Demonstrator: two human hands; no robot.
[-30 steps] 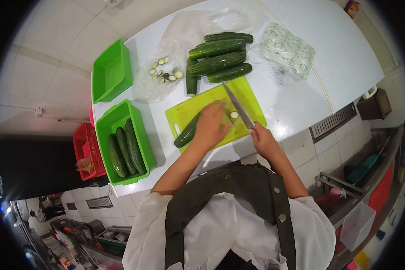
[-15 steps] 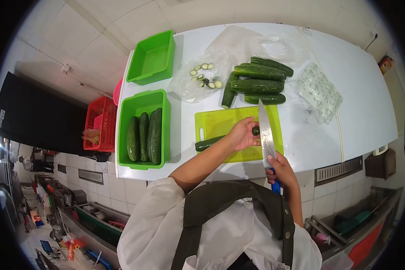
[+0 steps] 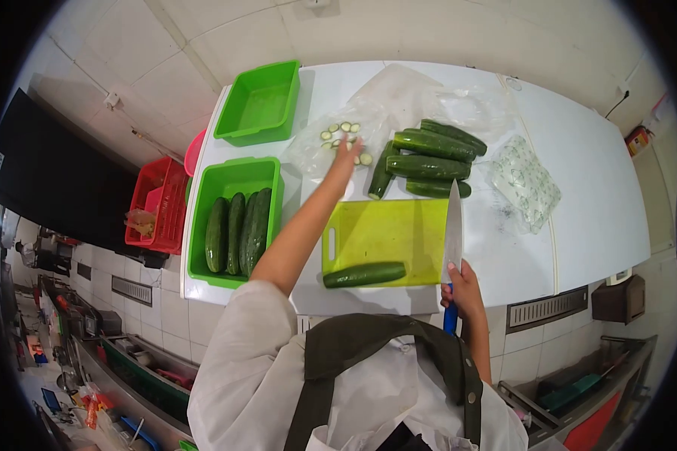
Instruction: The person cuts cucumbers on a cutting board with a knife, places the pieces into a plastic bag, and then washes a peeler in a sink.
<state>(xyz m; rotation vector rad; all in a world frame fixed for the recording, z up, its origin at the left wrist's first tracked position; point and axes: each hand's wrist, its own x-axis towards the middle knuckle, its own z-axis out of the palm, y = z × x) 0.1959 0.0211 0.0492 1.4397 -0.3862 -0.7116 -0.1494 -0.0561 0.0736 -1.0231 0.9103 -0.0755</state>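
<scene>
My left hand [image 3: 344, 159] reaches over a clear plastic bag [image 3: 306, 154], fingers apart, among cut cucumber ends [image 3: 346, 127]. In my right hand [image 3: 466, 292] is a kitchen knife [image 3: 453, 229], gripped by its blue handle with the blade pointing away from me. The blade lies along the right edge of a yellow-green cutting board [image 3: 387, 233]. One dark green cucumber [image 3: 365, 274] rests on the board's near left part. Beyond the board, several cucumbers [image 3: 432, 143] with trimmed ends are piled together.
A green bin [image 3: 278, 180] at the left holds several whole cucumbers [image 3: 236, 233]. Behind it stands another green bin [image 3: 257, 105]. A printed plastic bag [image 3: 525, 184] lies on the white table [image 3: 594, 218] at right. A red crate [image 3: 154, 207] is beyond the left edge.
My left hand has moved from the board, where it held a dark cucumber end, to the cut ends on the plastic bag. My right hand has shifted slightly, keeping the knife.
</scene>
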